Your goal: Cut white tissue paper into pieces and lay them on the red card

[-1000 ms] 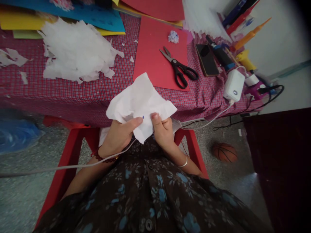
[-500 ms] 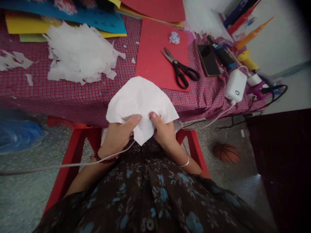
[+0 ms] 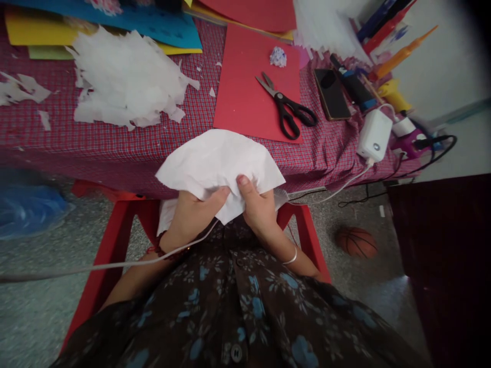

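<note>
A thin white sheet of paper (image 3: 222, 158), curved along its far edge and creased near the thumbs, is held over my lap just in front of the table edge. My left hand (image 3: 195, 212) grips its near side, thumb on top and fingers hidden beneath. On the right, my right hand (image 3: 259, 204) pinches the same sheet, its thumb close to the left one. Beyond the sheet, black-handled scissors (image 3: 286, 107) lie partly open on red paper (image 3: 245, 76). A crumpled white and purple paper ball (image 3: 278, 56) rests near them.
Torn white paper (image 3: 126, 79) is heaped on the checked tablecloth (image 3: 115, 153) at the left. To the right lie a phone (image 3: 332, 94) and a white power bank (image 3: 375, 135) with a cable (image 3: 341, 191). A basketball (image 3: 356, 242) sits on the floor.
My left thumb has slid right, closer to my right thumb. The sheet has shifted, its left side spreading farther left and its top edge sinking slightly. Both hands keep their hold.
</note>
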The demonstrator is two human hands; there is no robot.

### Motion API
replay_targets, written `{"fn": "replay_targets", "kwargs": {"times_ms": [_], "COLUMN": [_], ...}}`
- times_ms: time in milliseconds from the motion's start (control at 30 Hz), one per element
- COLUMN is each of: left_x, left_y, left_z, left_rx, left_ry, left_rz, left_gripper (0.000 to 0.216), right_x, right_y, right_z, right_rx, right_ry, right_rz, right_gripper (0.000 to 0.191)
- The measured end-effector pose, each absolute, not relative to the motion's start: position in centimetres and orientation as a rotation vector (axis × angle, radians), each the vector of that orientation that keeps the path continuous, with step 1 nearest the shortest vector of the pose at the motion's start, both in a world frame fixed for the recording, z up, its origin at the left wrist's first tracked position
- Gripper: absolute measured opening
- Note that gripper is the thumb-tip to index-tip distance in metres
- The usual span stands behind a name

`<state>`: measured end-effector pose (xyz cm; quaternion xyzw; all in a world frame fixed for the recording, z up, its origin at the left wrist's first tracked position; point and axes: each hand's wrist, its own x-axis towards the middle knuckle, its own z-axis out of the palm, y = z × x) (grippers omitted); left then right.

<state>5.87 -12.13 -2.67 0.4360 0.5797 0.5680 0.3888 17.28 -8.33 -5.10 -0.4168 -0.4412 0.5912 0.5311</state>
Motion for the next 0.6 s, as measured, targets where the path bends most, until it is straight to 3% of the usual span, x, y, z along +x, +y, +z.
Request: {"fn": "replay_targets", "kwargs": {"times_ms": [200,400,600], "left_x": [6.6,7.5,7.2], "left_y": [-12.2,-11.8,-11.6], "left_z": [-2.6,-4.6,-5.6], "left_rx": [1.422,1.544,1.741], "left_ry": [1.562,1.784,1.934], "left_rz": [1.465,1.569,1.376], "left_gripper": [0.022,0.026,0.032], "right_x": [16.8,16.4,16.1], "right_y": [-8.5,-9.0,-8.9], "right_z": [-4.5,-4.0,-4.5], "right_rx": [-0.985,-0.972,-1.044], "right_ry": [-1.189,-1.208,-1.207], "right_rz": [1.281,1.250,1.144], "right_gripper": [0.037,0.027,0.036]}}
